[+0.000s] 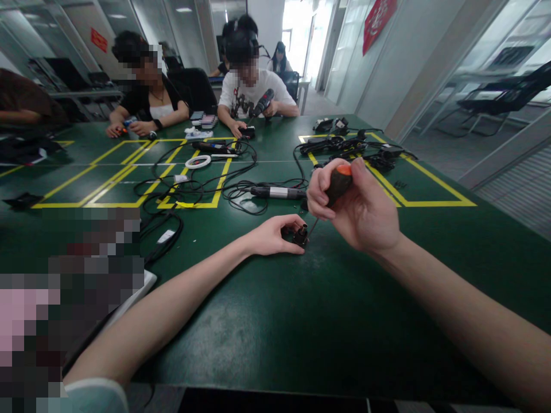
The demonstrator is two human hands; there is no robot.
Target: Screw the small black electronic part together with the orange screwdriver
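My right hand (361, 212) is closed around the dark handle of a screwdriver (340, 186) with an orange end. Its thin shaft slants down and left, and the tip comes close to a small black part (300, 236); whether it touches cannot be told. Fingers and thumb of my left hand (278, 234) pinch that part against the green table (241, 310). A short brass-coloured cylinder stands up from the part's top. Just beyond my hands lies a black and grey cylindrical tool (278, 193) with a cable.
Tangled black cables (172, 189) spread left of centre, near a white ring (198, 162). More black cords and adapters (344, 146) lie at the back right, on yellow tape outlines (439, 203). Across the table, one person holds a power drill (263, 103); another person (146, 103) handles small items.
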